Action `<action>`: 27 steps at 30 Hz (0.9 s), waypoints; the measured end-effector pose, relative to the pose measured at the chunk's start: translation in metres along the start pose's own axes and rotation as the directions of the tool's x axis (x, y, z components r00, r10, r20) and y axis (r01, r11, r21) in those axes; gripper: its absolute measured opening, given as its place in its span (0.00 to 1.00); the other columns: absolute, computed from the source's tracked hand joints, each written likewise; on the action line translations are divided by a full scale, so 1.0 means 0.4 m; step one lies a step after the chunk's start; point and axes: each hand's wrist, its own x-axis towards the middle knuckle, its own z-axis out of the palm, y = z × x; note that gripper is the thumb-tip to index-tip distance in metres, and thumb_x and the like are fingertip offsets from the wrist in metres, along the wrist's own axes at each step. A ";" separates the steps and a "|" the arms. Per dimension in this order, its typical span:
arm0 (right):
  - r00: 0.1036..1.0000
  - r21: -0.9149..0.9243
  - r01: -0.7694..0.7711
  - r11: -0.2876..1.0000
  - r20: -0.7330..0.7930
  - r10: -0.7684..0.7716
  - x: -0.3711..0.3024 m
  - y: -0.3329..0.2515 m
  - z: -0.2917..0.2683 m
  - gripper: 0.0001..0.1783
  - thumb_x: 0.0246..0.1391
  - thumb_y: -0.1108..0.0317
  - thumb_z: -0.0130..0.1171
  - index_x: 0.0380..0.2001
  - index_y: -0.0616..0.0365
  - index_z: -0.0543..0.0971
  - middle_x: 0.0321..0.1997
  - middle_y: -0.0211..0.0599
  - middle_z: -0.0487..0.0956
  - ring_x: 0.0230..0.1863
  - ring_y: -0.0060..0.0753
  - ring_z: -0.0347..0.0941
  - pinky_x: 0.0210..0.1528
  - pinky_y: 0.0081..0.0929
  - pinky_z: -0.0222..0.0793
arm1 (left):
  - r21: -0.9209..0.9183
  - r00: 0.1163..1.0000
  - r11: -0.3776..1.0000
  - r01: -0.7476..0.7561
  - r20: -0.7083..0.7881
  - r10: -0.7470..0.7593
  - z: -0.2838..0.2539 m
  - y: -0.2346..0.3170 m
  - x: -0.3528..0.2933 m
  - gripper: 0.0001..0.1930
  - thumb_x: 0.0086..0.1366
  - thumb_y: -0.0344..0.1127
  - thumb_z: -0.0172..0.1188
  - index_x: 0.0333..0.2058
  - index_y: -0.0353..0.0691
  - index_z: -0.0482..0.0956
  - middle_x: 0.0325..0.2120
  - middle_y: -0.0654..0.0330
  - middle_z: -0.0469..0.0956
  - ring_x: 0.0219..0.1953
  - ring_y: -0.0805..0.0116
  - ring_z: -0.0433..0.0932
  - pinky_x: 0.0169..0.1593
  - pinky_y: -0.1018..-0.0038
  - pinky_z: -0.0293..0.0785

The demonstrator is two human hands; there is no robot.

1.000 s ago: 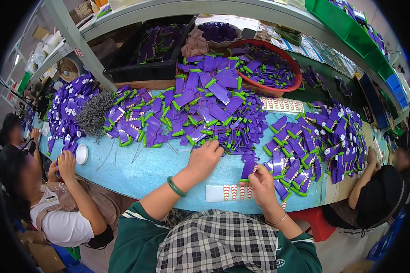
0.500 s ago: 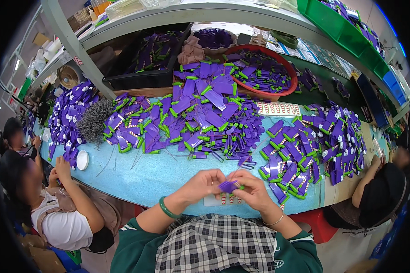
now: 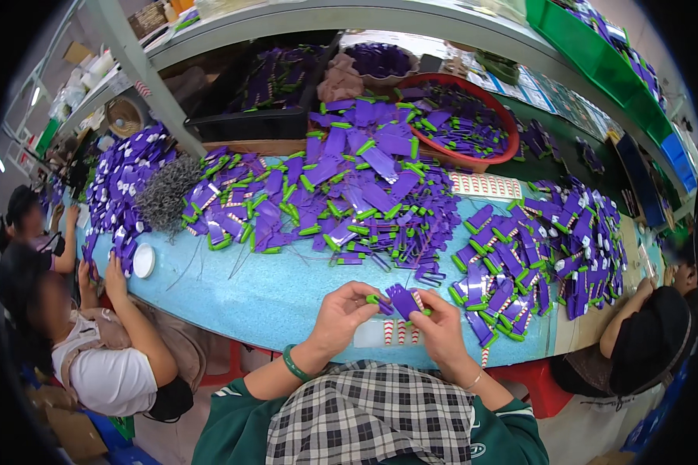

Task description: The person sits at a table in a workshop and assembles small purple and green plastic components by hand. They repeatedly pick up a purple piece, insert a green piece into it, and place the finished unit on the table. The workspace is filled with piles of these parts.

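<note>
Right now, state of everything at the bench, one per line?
Left hand: pinching small green-ended piece
Right hand: pinching striped purple piece
Near sticker sheet: flat, partly hidden
Far sticker sheet: flat
Red basin: uncovered, loaded with purple pieces
Black tray: uncovered, holding pieces
Wire bundle: tangled, heaped
White dish: uncovered, contents unclear

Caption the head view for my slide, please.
Left hand and right hand hold purple-and-green pieces over a blue table, near heaps of similar pieces.
</note>
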 end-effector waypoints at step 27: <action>0.827 0.002 -0.137 0.991 0.550 0.114 0.026 -0.055 -0.067 0.22 0.52 0.80 0.59 0.51 0.63 0.70 0.42 0.36 0.76 0.39 0.25 0.75 0.40 0.20 0.72 | 0.241 0.954 0.965 0.102 0.250 -0.164 0.005 0.046 -0.016 0.08 0.56 0.27 0.63 0.35 0.34 0.76 0.34 0.64 0.75 0.36 0.77 0.75 0.41 0.79 0.72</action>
